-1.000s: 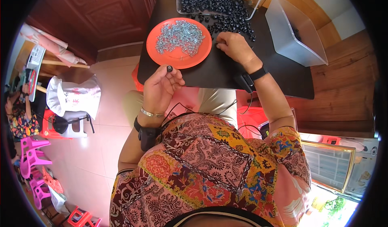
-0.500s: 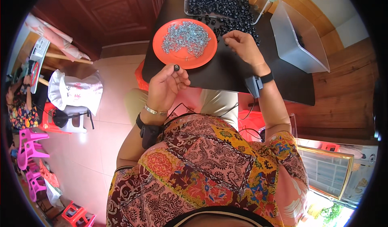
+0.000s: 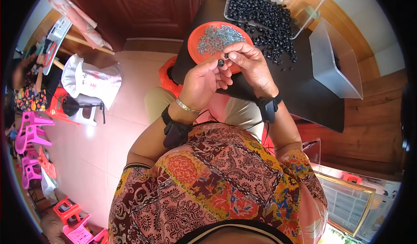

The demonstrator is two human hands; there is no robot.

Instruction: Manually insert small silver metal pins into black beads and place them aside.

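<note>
By the part-hidden red plate (image 3: 193, 48), left grip (image 3: 202, 80) and right grip (image 3: 255, 70) pinch black pieces (image 3: 220, 63)

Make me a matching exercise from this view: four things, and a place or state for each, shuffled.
1. Left hand
2. Orange-red plate
3. Loose black parts
4. White bag

A. Off to the left, away from the table
B. Covered in large part by small shiny pieces
C. Holding a small black part at the fingertips
D. Scattered on the dark tabletop, right of the plate

Pairs: 1-C, 2-B, 3-D, 4-A
</note>
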